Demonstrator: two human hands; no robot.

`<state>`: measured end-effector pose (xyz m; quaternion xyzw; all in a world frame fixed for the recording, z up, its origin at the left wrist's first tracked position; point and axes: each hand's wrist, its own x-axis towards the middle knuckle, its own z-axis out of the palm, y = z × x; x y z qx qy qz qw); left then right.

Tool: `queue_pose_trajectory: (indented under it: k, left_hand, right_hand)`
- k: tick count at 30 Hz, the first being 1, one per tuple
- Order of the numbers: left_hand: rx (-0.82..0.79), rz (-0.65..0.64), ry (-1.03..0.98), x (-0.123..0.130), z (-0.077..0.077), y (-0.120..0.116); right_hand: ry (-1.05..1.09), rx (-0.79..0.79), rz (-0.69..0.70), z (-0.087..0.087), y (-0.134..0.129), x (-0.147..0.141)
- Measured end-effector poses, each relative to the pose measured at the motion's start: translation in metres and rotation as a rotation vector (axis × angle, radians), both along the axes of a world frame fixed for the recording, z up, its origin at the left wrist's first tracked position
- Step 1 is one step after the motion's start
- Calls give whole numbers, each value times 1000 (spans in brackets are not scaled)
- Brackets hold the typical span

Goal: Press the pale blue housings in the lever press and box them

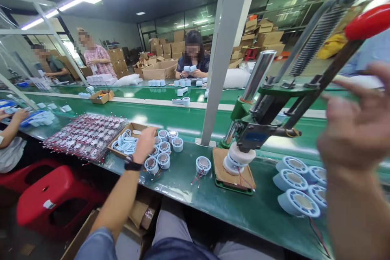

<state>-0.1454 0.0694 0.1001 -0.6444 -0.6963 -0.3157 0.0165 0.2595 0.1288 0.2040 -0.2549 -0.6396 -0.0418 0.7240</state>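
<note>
My left hand [145, 145] reaches over the edge of a cardboard box [113, 148] of pale blue rings [125, 143], beside a cluster of round blue-and-white parts [163, 147]; its fingertips are too blurred to read. At the right, my right hand [350, 126] is raised near the red-knobbed lever [370, 22], fingers apart and holding nothing. Under the head of the hand press [254, 134], a round part [234, 166] with red wires sits on a brown pad [221, 166]. A single wired part [203, 165] lies left of the press.
Several finished-looking round parts [294, 178] stand right of the press. A grey post [217, 57] rises behind the bench. Wired boards [87, 134] lie at the left, near red stools [55, 199]. Several people work across and along the bench.
</note>
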Motion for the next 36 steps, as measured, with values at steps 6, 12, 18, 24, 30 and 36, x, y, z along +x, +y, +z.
queue_pose_trajectory:
  k: [6,12,18,24,30,36]
  left_hand:
    - [-145,83,45,-106,8,-3]
    - [-223,75,218,-149,-17,24]
    - [10,29,252,-97,-1,14]
    - [-177,-522,111,44,-34,-48]
    - [-213,-492,18,90,-92,-71]
    - [-184,-381,-13,91,-101,-69]
  right_hand:
    - [69,-522,-129,-173,-34,-33]
    - [89,-762,-14,-210,-28,-61]
    - [-95,-659,-446,-197,-41,-40]
    - [-748,-696,-766,-197,-54,19]
    - [-845,-603,-802,-190,-67,30]
    - [-584,-476,-220,-193,-86,-63]
